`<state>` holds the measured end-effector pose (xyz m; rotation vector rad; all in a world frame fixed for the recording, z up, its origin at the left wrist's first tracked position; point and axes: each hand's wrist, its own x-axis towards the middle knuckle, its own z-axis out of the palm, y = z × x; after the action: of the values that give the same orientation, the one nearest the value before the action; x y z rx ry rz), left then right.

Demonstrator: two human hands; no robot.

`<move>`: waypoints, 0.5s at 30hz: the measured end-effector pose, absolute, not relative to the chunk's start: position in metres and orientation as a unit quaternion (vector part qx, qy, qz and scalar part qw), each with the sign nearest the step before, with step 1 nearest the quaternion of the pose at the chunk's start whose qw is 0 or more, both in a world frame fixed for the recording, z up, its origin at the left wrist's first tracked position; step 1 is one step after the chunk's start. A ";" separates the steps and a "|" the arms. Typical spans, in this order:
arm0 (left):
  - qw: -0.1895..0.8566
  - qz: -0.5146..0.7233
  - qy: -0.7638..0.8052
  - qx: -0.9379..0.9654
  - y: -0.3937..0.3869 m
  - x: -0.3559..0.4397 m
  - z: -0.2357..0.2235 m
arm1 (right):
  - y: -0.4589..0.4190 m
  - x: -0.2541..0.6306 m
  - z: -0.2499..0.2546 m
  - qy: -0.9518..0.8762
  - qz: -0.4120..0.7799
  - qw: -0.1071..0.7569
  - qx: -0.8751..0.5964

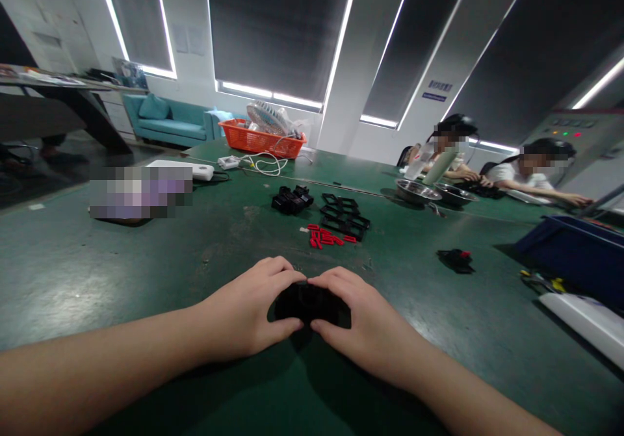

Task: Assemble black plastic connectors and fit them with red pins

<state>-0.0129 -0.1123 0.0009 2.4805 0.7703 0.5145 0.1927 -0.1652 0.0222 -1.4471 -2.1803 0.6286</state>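
Note:
My left hand and my right hand meet low over the green table. Between them is a dark black plastic part, gripped from both sides with thumbs in front and fingers behind. Its exact kind cannot be made out in the shadow. Beyond my fingertips lies a small heap of red plastic clips. Several black rectangular frames are spread just behind the clips, and a cluster of black plastic pieces sits to their left.
Farther right lies a black piece with a red bit, near a dark blue bin. Metal bowls stand toward two people at the far right. An orange basket holding a fan and a white cable are at the back.

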 end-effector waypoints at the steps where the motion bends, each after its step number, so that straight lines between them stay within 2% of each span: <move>1: 0.244 0.189 0.284 0.908 -0.112 -0.013 0.001 | -0.165 0.193 0.022 -0.789 0.228 0.224 -0.525; 15: 0.257 0.195 0.284 0.903 -0.114 -0.012 0.000 | -0.167 0.192 0.024 -0.790 0.226 0.225 -0.523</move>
<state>-0.0123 -0.1141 0.0002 2.4484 0.7709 0.5292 0.1916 -0.1672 0.0240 -1.4442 -2.1803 0.6225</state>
